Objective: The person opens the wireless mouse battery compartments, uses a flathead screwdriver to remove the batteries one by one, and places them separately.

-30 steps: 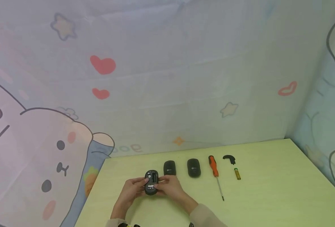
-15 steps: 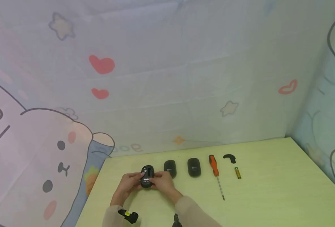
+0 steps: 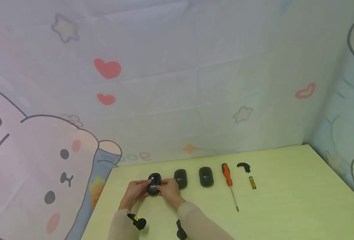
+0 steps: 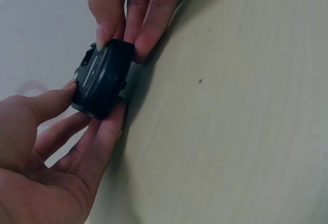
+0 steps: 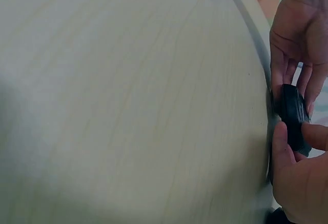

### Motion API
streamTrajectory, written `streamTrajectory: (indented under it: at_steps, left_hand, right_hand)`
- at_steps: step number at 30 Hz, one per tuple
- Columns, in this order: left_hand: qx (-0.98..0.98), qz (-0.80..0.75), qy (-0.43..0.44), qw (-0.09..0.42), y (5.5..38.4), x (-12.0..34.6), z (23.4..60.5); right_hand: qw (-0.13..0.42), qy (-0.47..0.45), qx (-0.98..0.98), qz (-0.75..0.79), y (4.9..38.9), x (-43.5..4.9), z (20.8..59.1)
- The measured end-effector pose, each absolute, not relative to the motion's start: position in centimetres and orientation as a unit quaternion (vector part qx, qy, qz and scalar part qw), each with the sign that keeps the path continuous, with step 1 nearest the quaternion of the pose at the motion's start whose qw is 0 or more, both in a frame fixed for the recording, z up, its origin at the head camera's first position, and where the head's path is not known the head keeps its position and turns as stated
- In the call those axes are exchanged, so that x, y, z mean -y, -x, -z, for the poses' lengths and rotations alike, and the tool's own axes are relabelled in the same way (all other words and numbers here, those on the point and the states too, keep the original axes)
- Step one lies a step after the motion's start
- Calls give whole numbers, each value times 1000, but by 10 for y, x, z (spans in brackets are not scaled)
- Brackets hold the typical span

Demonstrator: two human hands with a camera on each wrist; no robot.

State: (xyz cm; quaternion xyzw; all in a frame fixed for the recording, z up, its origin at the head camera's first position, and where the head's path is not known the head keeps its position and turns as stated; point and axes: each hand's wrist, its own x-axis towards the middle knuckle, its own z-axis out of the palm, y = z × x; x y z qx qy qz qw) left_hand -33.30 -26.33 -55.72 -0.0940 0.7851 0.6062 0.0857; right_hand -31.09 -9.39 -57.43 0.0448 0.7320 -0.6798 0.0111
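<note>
A black computer mouse (image 3: 154,188) is held between both hands with its underside up and a battery slot uncovered. My left hand (image 3: 136,191) grips its left side, thumb on the underside. On the other side my right hand (image 3: 170,190) pinches it, thumb also on the underside near a pale label. In the left wrist view the mouse (image 4: 110,78) is tilted on edge, fingers beneath it, close over the table. The right wrist view has the mouse (image 5: 293,112) at its right edge, with fingertips of both hands on it.
Two more black mice (image 3: 180,178) (image 3: 206,177) lie right of the hands on the pale yellow table (image 3: 278,206). Farther right are an orange-and-black screwdriver (image 3: 226,171), a curved black cover piece (image 3: 244,166) and a battery (image 3: 252,183). A printed cloth (image 3: 165,83) hangs behind.
Both hands have carried the mouse a little left and away from the body. The nearest mouse on the table, partly covered by the right hand before, shows more now.
</note>
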Motion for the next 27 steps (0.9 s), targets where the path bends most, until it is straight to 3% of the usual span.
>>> streamTrajectory:
  at_steps: [8, 27]
  left_hand:
    - [-824, -557, 86, 60, 342, 259, 554]
    - [-873, -478, 101, 15, 347, 252, 560]
  right_hand:
    - [-11, -55, -741, 670, 321, 97, 573]
    - [3, -64, -807, 587, 322, 99, 564]
